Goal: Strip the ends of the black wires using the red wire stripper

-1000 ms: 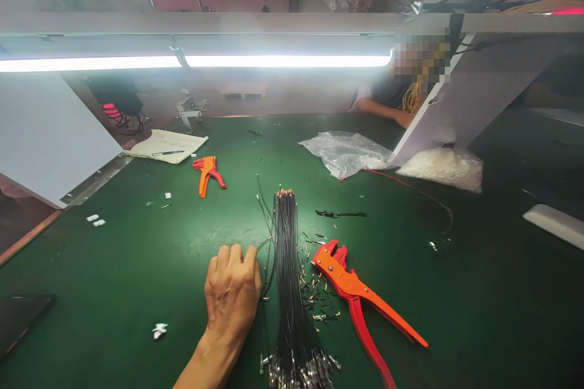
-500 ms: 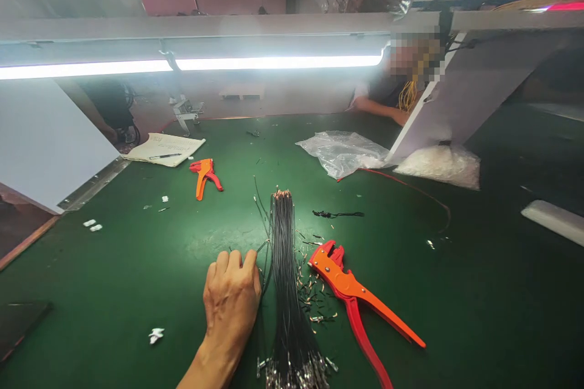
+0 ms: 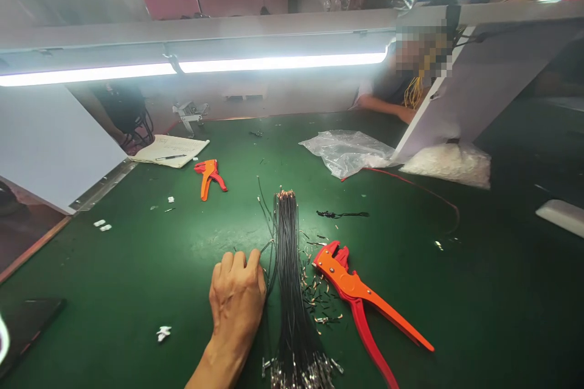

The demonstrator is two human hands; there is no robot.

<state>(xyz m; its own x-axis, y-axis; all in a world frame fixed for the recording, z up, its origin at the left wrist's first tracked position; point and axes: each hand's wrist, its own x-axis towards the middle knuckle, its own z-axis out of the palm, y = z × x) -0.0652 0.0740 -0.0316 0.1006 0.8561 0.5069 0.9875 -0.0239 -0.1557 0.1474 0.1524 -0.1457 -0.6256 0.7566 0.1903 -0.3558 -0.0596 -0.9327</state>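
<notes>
Hands [image 3: 237, 298] apparently pinching wire [image 3: 266, 247].

Green workbench [image 3: 137, 267] under tube light [image 3: 283, 62]

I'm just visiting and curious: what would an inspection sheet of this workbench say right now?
Surface: green mat, scuffed pale near the middle.
Job's things: bundle of thin black wires with metal terminals at both ends; orange-red wire stripper right of it.
Clutter: stripped bits beside the bundle; second stripper; notepad; plastic bags; white scraps.
Hands: left hand palm-down, fingertips at the bundle's loose wires; right hand not in view.
Cables: red wire; black tie.
Surroundings: lamp strip; another person's arm across the bench.
</notes>
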